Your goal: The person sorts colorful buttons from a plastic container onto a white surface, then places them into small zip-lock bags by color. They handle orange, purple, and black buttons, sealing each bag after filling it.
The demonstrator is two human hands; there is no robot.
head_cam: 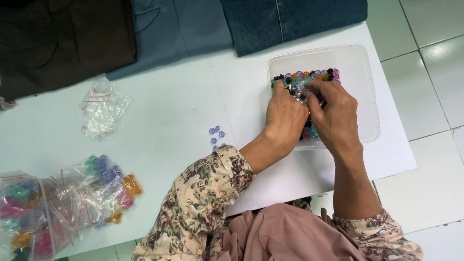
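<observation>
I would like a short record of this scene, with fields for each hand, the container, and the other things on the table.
left hand: rests in the clear plastic container, fingers on the mixed coloured beads
right hand: in the same container, fingertips on the beads beside the left hand
grip: hidden, cannot tell if either hand holds a bead
loose purple beads: small group on the white table, left of the container
bags: empty clear bags; filled bead bags at lower left
folded fabrics: along the far edge
</observation>
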